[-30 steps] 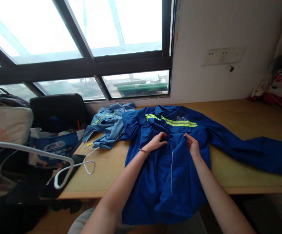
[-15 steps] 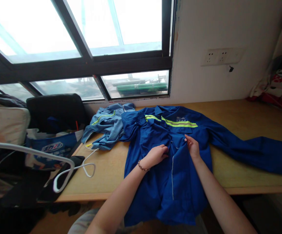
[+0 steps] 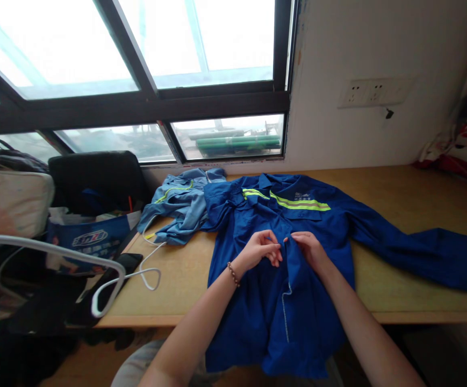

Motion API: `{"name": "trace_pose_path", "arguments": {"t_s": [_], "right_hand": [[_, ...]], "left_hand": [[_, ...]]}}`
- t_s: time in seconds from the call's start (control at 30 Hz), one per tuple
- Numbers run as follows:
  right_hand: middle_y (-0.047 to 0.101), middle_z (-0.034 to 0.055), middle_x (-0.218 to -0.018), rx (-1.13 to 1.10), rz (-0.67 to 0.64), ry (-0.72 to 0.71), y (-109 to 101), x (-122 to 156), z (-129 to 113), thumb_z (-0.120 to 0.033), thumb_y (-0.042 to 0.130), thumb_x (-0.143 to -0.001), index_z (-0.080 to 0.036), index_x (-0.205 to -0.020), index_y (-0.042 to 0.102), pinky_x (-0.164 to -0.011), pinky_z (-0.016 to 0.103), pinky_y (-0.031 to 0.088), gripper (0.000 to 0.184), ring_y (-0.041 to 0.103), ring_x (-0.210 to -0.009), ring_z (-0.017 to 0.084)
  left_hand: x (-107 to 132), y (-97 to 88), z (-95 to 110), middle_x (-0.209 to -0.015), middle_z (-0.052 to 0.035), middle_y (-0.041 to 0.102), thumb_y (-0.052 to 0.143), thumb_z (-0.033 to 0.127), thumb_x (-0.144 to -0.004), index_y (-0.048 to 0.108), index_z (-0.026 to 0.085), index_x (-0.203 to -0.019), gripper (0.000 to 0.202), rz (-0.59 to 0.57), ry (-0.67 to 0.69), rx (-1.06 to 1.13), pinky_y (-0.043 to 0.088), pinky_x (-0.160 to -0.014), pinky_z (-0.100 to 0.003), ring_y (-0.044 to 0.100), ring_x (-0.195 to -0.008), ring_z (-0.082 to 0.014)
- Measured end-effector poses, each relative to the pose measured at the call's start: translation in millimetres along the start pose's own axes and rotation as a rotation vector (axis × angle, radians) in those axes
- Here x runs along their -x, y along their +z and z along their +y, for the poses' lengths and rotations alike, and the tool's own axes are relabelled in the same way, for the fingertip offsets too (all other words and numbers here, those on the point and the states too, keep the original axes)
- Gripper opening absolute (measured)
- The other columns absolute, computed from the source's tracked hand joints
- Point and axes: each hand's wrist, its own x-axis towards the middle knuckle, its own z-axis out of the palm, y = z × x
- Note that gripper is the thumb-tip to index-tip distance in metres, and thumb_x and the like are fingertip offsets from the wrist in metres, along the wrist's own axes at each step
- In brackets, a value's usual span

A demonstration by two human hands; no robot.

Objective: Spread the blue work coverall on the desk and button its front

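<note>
Our worktop (image 3: 392,196) runs under the blue jacket (image 3: 309,301), which hangs over the near edge, so one hard tug might slide it all down. The pale shirt (image 3: 180,207) touches the jacket on our left and could get dragged along. Our right hand (image 3: 309,250) just fingertip-pinches the jacket's front, so that might slip; our left hand (image 3: 259,250) is half-curled beside it, can't tell if it's gripping cloth.

Jacket (image 3: 257,306): royal blue; chest bands (image 3: 303,205) fluorescent yellow, centre stripe greyish; lettering (image 3: 302,196) white. Second garment (image 3: 180,209): paler grey-blue, thin yellow-green line. Tabletop (image 3: 177,285): yellowish tan. Window frame (image 3: 217,100): near-black. Bracelet (image 3: 233,274): beaded, apparently brown, though small in view. Shopping bag (image 3: 114,242): blue, white logo.
</note>
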Motion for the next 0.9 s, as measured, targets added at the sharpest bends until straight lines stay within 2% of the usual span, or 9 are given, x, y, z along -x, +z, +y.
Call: {"name": "trace_pose_path", "arguments": {"t_s": [0.07,0.13,0.2,0.43,0.63,0.9], "right_hand": [[0.064,0.0043,-0.057,-0.043,-0.115,0.049,4,4,0,-0.03,0.064,-0.057,-0.016,-0.068,0.069,-0.053,0.027,0.044,0.019,0.058,-0.052,0.016],[0.064,0.0037,-0.058,-0.034,-0.162,0.065,4,5,-1,-0.029,0.064,-0.058,-0.016,-0.073,0.07,-0.052,0.026,0.043,0.021,0.057,-0.051,0.015],[0.064,0.0029,-0.059,0.052,-0.143,0.02,4,5,-1,-0.03,0.065,-0.059,-0.016,-0.076,0.07,-0.051,0.025,0.041,0.022,0.055,-0.051,0.014],[0.061,0.0012,-0.068,0.41,-0.118,-0.326,0,6,-8,-0.028,0.06,-0.066,-0.018,-0.071,0.07,-0.057,0.024,0.041,0.015,0.054,-0.064,0.014],[0.062,0.0026,-0.069,0.585,-0.063,-0.461,0,4,-7,-0.026,0.06,-0.068,-0.019,-0.069,0.069,-0.062,0.026,0.044,0.011,0.058,-0.066,0.016],[0.064,0.0026,-0.072,0.669,0.016,-0.559,2,3,-1,-0.023,0.06,-0.07,-0.021,-0.071,0.068,-0.065,0.027,0.046,0.009,0.059,-0.069,0.016]], "left_hand": [[-1,-0.1,-2,-0.06,-0.0048,0.064,0.062,0.032,-0.07,0.043,0.014,-0.076,0.027,0.036,0.01,0.037,0.046,-0.045,-0.023,0.06,-0.047,-0.0149],[-2,-0.3,-4,-0.06,-0.0053,0.064,0.063,0.032,-0.069,0.043,0.014,-0.076,0.028,0.062,0.009,0.053,0.047,-0.045,-0.024,0.061,-0.047,-0.0162],[-3,-0.1,-6,-0.061,-0.006,0.065,0.064,0.033,-0.068,0.044,0.013,-0.076,0.029,0.082,0.011,0.058,0.048,-0.046,-0.025,0.062,-0.049,-0.0172],[-7,-0.2,-11,-0.065,-0.0075,0.066,0.063,0.035,-0.068,0.044,0.013,-0.077,0.031,0.133,0.018,0.047,0.051,-0.051,-0.029,0.064,-0.055,-0.019],[-9,-1.4,-12,-0.061,-0.0052,0.064,0.064,0.038,-0.066,0.045,0.012,-0.077,0.034,0.145,0.025,0.022,0.052,-0.053,-0.03,0.063,-0.054,-0.0173],[-9,-0.2,-12,-0.058,-0.0037,0.063,0.065,0.039,-0.065,0.044,0.013,-0.076,0.035,0.133,0.032,0.008,0.051,-0.052,-0.03,0.062,-0.052,-0.0173]]}}
